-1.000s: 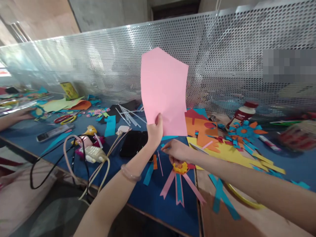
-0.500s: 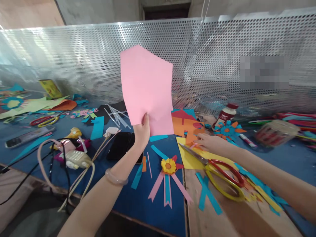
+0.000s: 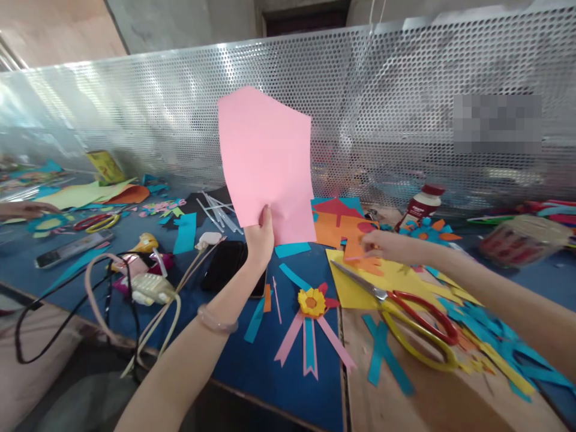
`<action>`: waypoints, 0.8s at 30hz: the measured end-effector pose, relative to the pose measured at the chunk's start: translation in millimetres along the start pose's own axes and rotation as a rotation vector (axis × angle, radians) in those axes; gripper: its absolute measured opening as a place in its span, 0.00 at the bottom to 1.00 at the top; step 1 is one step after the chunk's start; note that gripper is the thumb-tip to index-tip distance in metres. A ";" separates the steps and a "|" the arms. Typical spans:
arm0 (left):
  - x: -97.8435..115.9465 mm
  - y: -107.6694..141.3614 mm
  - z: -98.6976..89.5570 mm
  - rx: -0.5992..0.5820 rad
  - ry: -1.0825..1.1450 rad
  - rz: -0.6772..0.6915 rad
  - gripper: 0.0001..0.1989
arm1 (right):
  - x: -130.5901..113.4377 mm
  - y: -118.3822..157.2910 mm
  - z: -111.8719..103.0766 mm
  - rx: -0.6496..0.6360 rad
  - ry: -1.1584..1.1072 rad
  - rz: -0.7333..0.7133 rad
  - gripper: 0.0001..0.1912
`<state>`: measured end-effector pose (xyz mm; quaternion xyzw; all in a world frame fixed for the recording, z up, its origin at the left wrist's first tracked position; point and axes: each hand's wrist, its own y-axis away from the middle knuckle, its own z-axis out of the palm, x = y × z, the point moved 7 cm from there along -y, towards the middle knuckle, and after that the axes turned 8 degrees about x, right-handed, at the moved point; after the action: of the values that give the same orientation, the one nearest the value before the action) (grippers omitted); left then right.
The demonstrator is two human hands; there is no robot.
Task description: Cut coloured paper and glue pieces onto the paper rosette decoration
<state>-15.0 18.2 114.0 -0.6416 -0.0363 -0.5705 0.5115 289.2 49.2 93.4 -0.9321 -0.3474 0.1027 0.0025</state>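
Gripping the flat pink paper sheet (image 3: 265, 156), the left hand (image 3: 260, 240) has its thumb on the near face close to the bottom edge, the other fingers hidden behind. The sheet stands upright above the table near the middle of the view, its long axis close to a 12-to-6 line with the top leaning slightly toward 11; its upper edge peaks left of centre and slopes down toward 3 o'clock.

The right hand (image 3: 384, 247) has its fingers drawn in narrow over the cut-out orange paper (image 3: 330, 231), at 4 o'clock from the sheet; whether anything is pinched there, I cannot tell. At 2 o'clock from that hand leans a dark red bottle with a red cap (image 3: 423, 203).

Below the sheet, at 5 o'clock, lies a yellow paper flower with an orange centre (image 3: 311, 303), its pink and blue tails spreading toward 5, 6 and 7. At 3 o'clock from the flower, metal scissors with red and yellow handles (image 3: 382, 294) point their blades toward 10, partly over a yellow paper sheet (image 3: 351, 294)
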 end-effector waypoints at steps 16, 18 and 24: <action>-9.2 -31.5 -18.7 0.127 -0.049 -0.020 0.16 | -223.9 -79.0 56.9 -0.321 0.024 -0.724 0.11; -10.3 -31.7 -18.8 0.124 -0.055 -0.016 0.16 | -223.8 -86.6 65.6 -0.286 0.040 -0.741 0.10; -7.7 -24.6 -12.6 0.058 -0.056 0.013 0.17 | -226.7 -79.0 53.3 -0.136 0.107 -0.802 0.02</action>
<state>-41.9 25.1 121.1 -0.6423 -0.0630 -0.5479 0.5323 60.6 -41.4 90.3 -0.7249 -0.6886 0.0216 -0.0014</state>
